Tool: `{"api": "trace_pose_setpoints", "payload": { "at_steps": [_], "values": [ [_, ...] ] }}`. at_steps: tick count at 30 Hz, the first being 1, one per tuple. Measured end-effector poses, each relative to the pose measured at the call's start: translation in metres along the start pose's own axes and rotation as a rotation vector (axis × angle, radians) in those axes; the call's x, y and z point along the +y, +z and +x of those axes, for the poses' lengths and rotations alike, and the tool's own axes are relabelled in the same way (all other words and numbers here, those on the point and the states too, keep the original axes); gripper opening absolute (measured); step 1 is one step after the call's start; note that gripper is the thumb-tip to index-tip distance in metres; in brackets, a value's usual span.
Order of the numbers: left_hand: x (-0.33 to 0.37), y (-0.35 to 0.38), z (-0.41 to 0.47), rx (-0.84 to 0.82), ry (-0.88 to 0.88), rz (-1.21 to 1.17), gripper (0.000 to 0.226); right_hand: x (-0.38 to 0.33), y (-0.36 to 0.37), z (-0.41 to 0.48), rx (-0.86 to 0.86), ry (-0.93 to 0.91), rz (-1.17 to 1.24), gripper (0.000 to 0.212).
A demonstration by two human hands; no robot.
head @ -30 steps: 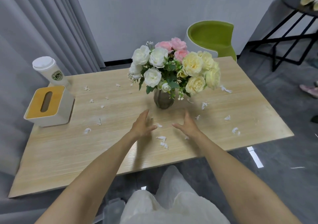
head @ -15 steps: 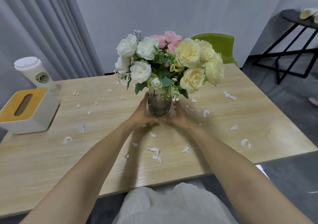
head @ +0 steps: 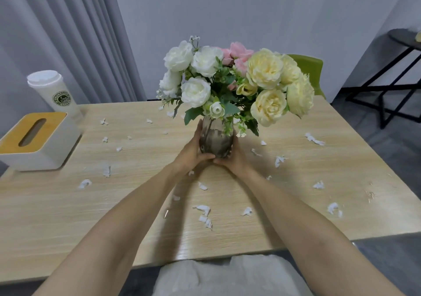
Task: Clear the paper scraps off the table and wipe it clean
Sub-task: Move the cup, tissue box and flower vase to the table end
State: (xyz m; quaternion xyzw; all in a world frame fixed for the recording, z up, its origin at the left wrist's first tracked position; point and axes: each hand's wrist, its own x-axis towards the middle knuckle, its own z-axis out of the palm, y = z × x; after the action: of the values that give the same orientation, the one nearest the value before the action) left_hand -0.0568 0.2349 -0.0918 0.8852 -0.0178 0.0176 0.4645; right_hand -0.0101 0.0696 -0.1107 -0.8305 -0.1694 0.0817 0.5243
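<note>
Both hands grip the vase (head: 216,139) from opposite sides. The left hand (head: 190,153) is wrapped on its 9 o'clock flank, fingers curled around the glass, thumb lying along the base. The right hand (head: 235,156) is wrapped on its 3 o'clock flank in the same manner. The two meet under the near side of the base. The vase stands upright, long axis vertical, with the flowers (head: 234,84) spreading above the hands. Whether the base rests on the table (head: 68,216) or is just off it cannot be told.

The scraps (head: 204,213) lie scattered over the table on all sides of the vase. One group lies at 6 o'clock from the hands, between the forearms. Others lie at 3 to 4 o'clock, nearer the right hand, and at 8 to 10 o'clock, nearer the left hand. None is in either hand.

Judgement: the vase must be moved aside first. It looks top-heavy; keep it vertical. No scraps are yet cleared, and no wiping cloth is visible.
</note>
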Motion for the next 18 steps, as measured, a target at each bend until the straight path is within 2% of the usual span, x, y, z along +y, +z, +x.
{"api": "trace_pose_setpoints", "payload": {
  "at_steps": [3,8,12,18],
  "values": [
    [0.013,-0.008,-0.002,-0.041,-0.011,0.047,0.114,-0.009,-0.007,-0.005,-0.025,0.015,0.014,0.113],
    [0.043,-0.027,-0.015,-0.074,-0.105,-0.019,0.115,-0.044,-0.027,-0.015,-0.120,0.033,0.025,0.117],
    [0.069,-0.046,-0.031,-0.012,-0.166,-0.066,0.113,-0.083,-0.037,-0.016,-0.225,0.057,0.020,0.129],
    [0.087,-0.099,-0.057,0.105,-0.253,-0.133,0.112,-0.135,-0.021,-0.001,-0.339,-0.091,-0.039,0.123]
  ]
}}
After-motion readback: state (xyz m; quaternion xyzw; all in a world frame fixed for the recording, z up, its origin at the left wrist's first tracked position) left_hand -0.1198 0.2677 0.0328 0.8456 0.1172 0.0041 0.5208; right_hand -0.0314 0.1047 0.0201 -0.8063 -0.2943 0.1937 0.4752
